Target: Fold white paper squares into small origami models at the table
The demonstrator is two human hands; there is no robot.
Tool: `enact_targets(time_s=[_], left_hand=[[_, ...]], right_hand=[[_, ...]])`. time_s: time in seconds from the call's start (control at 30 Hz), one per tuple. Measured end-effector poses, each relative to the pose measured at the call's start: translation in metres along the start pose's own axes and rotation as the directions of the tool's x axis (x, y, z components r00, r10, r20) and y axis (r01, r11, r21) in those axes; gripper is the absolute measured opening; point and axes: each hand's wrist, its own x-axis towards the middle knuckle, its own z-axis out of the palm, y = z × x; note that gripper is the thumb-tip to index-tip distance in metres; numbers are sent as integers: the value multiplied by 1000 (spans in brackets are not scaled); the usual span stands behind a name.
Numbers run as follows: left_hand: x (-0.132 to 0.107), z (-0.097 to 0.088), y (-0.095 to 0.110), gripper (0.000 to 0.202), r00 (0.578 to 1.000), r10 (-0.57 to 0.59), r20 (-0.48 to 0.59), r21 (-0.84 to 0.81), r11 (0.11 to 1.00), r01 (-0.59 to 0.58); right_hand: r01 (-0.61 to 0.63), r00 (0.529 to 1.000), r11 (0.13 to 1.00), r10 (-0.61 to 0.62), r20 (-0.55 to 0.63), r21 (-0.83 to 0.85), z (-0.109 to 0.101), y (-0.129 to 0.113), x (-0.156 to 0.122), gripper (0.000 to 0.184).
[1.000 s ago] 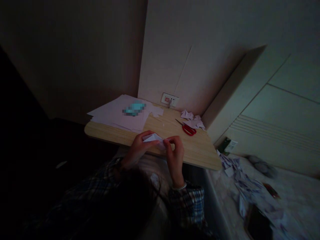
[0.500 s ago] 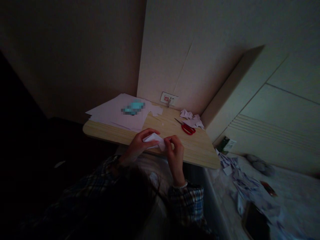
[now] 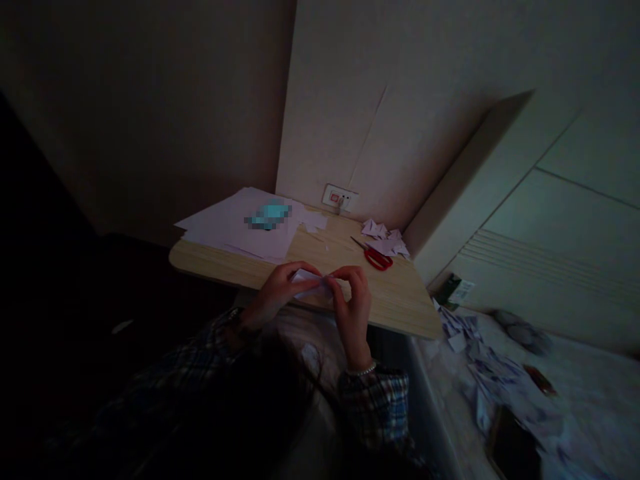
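Observation:
A small folded white paper piece point(image 3: 311, 283) sits between both hands at the near edge of the light wooden table point(image 3: 400, 303). My left hand point(image 3: 278, 291) pinches its left end with curled fingers. My right hand point(image 3: 352, 304) pinches its right end, fingers bent over the top. Both wrists come out of plaid sleeves; a bead bracelet is on the right wrist. Much of the paper is hidden under the fingers.
Red-handled scissors point(image 3: 376, 257) lie on the table beside a heap of folded paper pieces point(image 3: 384, 237). A stack of white sheets point(image 3: 240, 230) covers the table's far left. A wall socket point(image 3: 339, 198) is behind. More folded pieces point(image 3: 480, 353) and a dark phone point(image 3: 513, 447) lie on the bed at right.
Both hands have closed in over the paper, and the piece looks flatter and more covered by the fingers than a second ago.

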Motion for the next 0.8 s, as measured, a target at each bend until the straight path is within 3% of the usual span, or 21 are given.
enact_targets(time_s=[0.13, 0.3, 0.43, 0.6, 0.8], left_hand=[[-2, 2, 3, 28, 988, -76, -137, -172, 984, 52], [-2, 1, 9, 33, 971, -184, -152, -364, 924, 118], [-3, 0, 11, 31, 972, -189, -139, -347, 929, 131], [-5, -1, 14, 30, 977, -184, -112, -292, 946, 144], [-3, -2, 13, 28, 981, -185, -67, -255, 953, 162]], right_hand=[[-20, 997, 998, 24, -77, 54, 0, 2, 0, 13], [3, 1000, 998, -2, -24, 66, 2, 1, -1, 14], [-3, 1000, 992, 4, -12, 128, 2, -3, -1, 17], [-28, 999, 996, 25, 41, 79, 1, -3, -1, 5], [-237, 971, 922, 214, 108, 305, 4, 4, -4, 5]])
